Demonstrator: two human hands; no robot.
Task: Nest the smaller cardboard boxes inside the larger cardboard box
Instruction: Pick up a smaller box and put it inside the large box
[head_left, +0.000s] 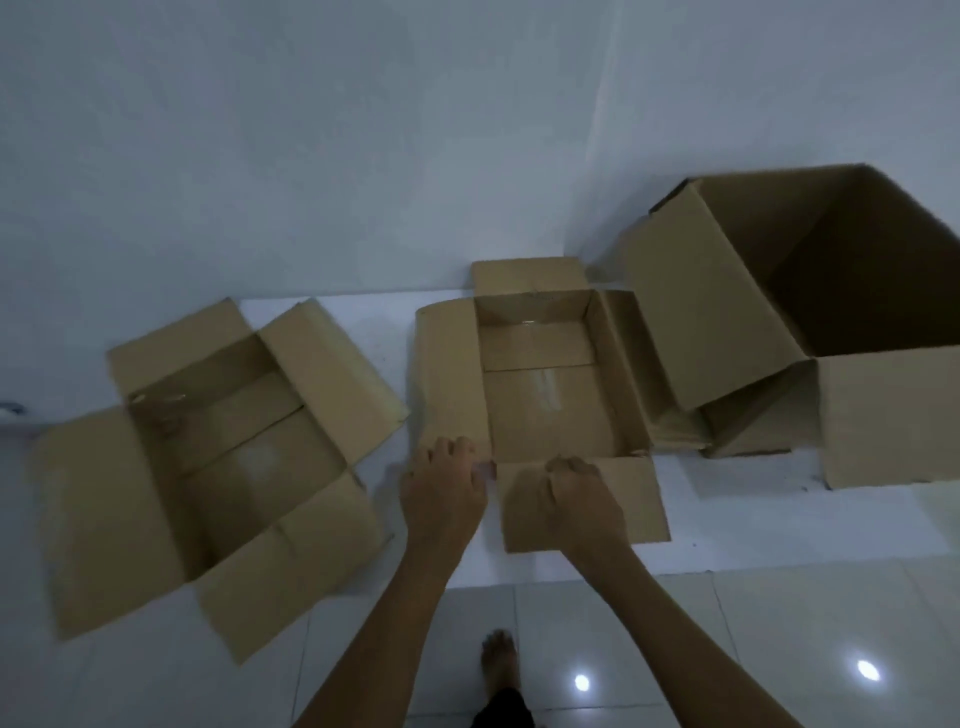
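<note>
Three open cardboard boxes on a white tiled floor (779, 623): the small box (545, 395) is set between the medium box (223, 457) and the large box (852, 291), all flaps spread. The left hand (441, 493), fingers curled together, is placed at the small box's near-left corner; the right hand (582, 499) is closed on the near flap (639, 499) (presumably so the box can be lifted), nothing yet being nested

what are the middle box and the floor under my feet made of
Middle box: plain brown cardboard, matte, with creased fold-out flaps; likely corrugated, though no edge shows clearly. Floor: looks like glossy pale tile, given the grout lines and bright light reflections.
</note>
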